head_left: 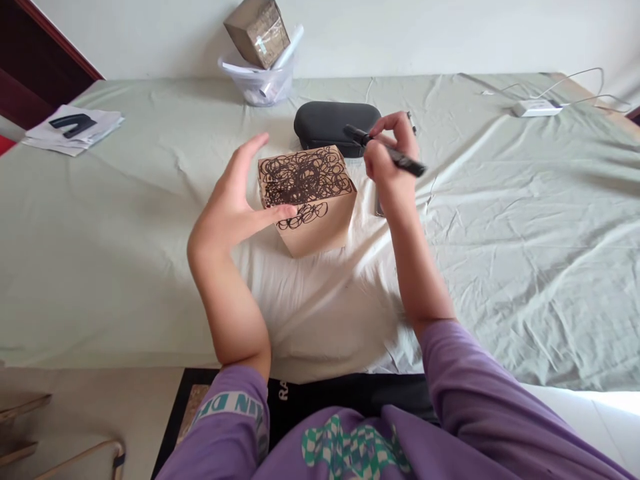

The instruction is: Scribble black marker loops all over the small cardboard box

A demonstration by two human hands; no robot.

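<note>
two bare hands over a bed-like surface w/ a pale green cloth (525,253), creased all over. cardboard box (320,230) sits ctr of frame, a bit above the middle; top face is thick w/ black loops, densest mid-top, & a short row of loops runs along the upper l. of its front face, rest of that face plain.

l. hand (233,200) is at the box's l. side, grip wide: thumb reaches over the front top edge, fingers stretched toward upper l. of frame, apart from the box; can't tell how hard the thumb presses, if at all.

r. hand (393,157), upper r. of ctr, has a narrow grip on a black marker (411,164), held slantwise up off the box.

black case (320,120) just behind box, partly hidden by marker & r. hand. upper l. of ctr: clear tub (267,90) w/ another box (250,30) tilted on top. far l.: papers (75,145) under a black stapler-like item (73,123). upper r.: white power strip (536,108) w/ cords.
</note>
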